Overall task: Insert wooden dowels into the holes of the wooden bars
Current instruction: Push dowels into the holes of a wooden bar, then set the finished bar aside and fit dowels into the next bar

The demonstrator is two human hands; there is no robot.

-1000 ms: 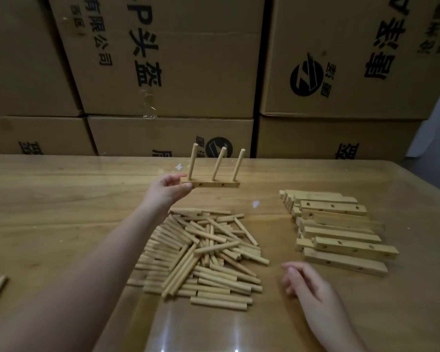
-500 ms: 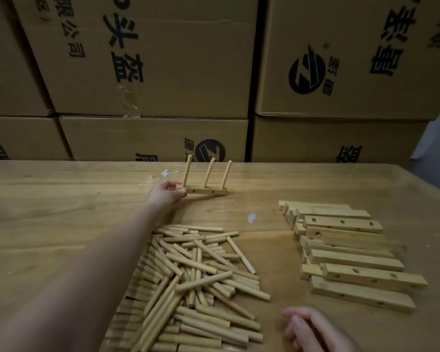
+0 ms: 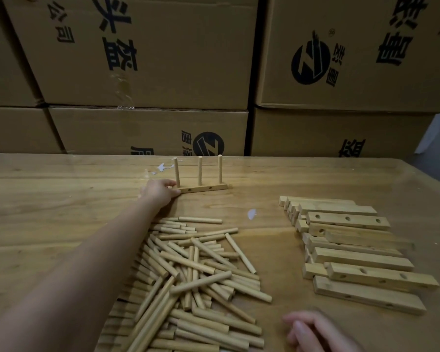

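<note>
My left hand is stretched to the far side of the table, with fingers and thumb curled round the left end of a bar. The bar appears to rest flat on the table. Three dowels stand upright in its top holes, and two more holes in its near face are unfilled. I judge this bar finished, so the step in hand is setting it down out of the way.

My right hand is at the near edge, blurred, its fingers loose and holding nothing. It lies between the loose dowels, heaped near the middle, and the empty bars, stacked to the right.

Next I would let go with the left hand, take a top bar from the stack with its holes up, and lift one dowel off the heap. The heap is crossed, so a top dowel should come away cleanest.

Cardboard boxes are stacked behind the table. The left one reads "盔" in black under a cropped "头", with "公司" further left. Two boxes carry a round black logo with a slanted Z. The small characters beside the logos are too fine for me to read.
</note>
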